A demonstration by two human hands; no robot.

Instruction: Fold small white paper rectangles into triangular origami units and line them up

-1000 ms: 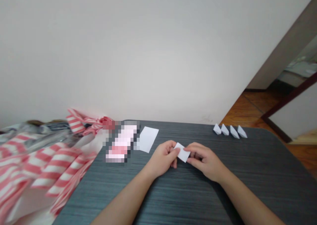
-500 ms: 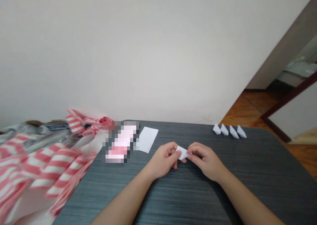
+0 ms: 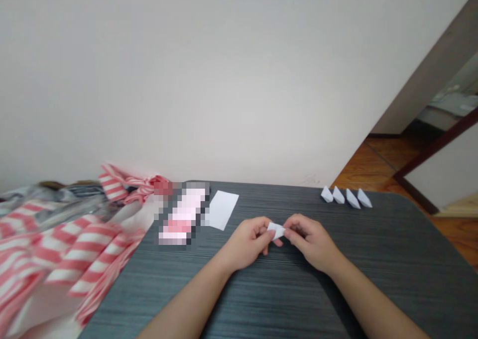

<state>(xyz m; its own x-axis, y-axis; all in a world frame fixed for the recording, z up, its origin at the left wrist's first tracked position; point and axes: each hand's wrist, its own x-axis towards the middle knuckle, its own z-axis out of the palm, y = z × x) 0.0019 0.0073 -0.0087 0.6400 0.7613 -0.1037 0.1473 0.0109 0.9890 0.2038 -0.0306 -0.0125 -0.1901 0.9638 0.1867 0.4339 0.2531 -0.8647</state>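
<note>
While the red-and-white striped cloth (image 3: pixel 70 249) beyond the left edge of the worktop (image 3: pixel 242 294) runs out of view, a pinkish oblong item (image 3: pixel 185 210) near the far left corner is masked by coarse blocks, so I cannot tell what it is. The blocks also cover part of the left side of the blank paper sheet (image 3: pixel 223 209) next to it, close to the far edge. Further right, the left hand (image 3: pixel 250 243) and the right hand (image 3: pixel 308 242) hide both ends of the folded paper (image 3: pixel 275 230), held above the middle of the worktop; the forearms are cut off at the near side.

Counted from the left: one oblong item, one loose sheet, one piece in hand, and four folded paper shapes (image 3: pixel 351 199) in a row along the far edge, towards the far right corner.

The left fingers pinch the piece's left end, thumb on top; the right fingers pinch its right tip. A second ago it showed as a broader, flat four-sided piece; now it is narrower, tapering towards the right hand, while the sheet and the four shapes lie where they were
</note>
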